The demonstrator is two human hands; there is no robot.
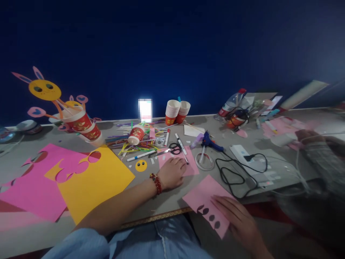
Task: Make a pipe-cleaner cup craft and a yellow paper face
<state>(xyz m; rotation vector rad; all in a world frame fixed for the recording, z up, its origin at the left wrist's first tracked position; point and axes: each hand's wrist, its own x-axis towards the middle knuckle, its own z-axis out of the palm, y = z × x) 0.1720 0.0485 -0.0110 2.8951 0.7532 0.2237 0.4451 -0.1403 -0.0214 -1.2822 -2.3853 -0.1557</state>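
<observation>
My left hand (172,173), a red bead bracelet (156,184) on its wrist, lies fingers outstretched on a pink sheet (192,164) flat on the table. Black-handled scissors (174,149) and a marker (181,142) lie just beyond its fingertips. My right hand (233,216) holds a second pink paper (201,192), which has a row of oval holes and juts past the table's front edge. The fingers lie along its top face; the thumb is hidden. A small yellow smiley circle (141,165) rests left of my left hand.
Yellow (99,190) and magenta (35,190) cut sheets cover the left, below a paper-cup rabbit figure (45,90). Pipe cleaners (115,139) and stacked cups (172,111) stand mid-table. Right are a glue gun (211,142), its looping cord, a power strip (244,162) and another person's hand (309,136).
</observation>
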